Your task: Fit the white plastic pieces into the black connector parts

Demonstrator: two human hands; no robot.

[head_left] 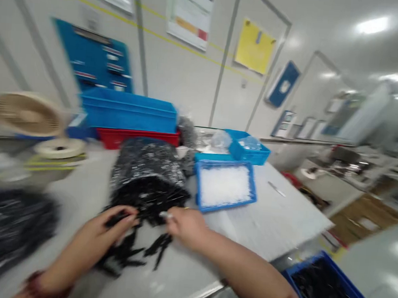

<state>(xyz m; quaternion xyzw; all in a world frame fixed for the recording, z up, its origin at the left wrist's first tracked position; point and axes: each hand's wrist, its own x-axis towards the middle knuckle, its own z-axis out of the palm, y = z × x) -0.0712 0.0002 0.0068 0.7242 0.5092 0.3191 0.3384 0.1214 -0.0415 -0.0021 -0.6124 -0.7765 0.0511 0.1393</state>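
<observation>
A clear plastic bag of black plastic pieces (pixel 147 177) lies spilling toward me on a pale grey table (pixel 276 218), with loose black pieces (pixel 133 254) strewn below its mouth. My left hand (pixel 115 225) curls over the black pieces at the bag's mouth and seems to grip some. My right hand (pixel 186 227) is just to the right of them, pinching a small, blurred white-silver item (pixel 165 215) between its fingertips. Beside the bag, a shallow blue tray (pixel 224 185) holds white granular material.
A heap of bagged black pieces (pixel 5 235) lies at the left. A blue bin of black pieces (pixel 328 289) sits below the table's right edge. Blue crates (pixel 128 110), a red crate (pixel 134 140), a small blue basket (pixel 248 149) and a fan (pixel 26 114) stand beyond.
</observation>
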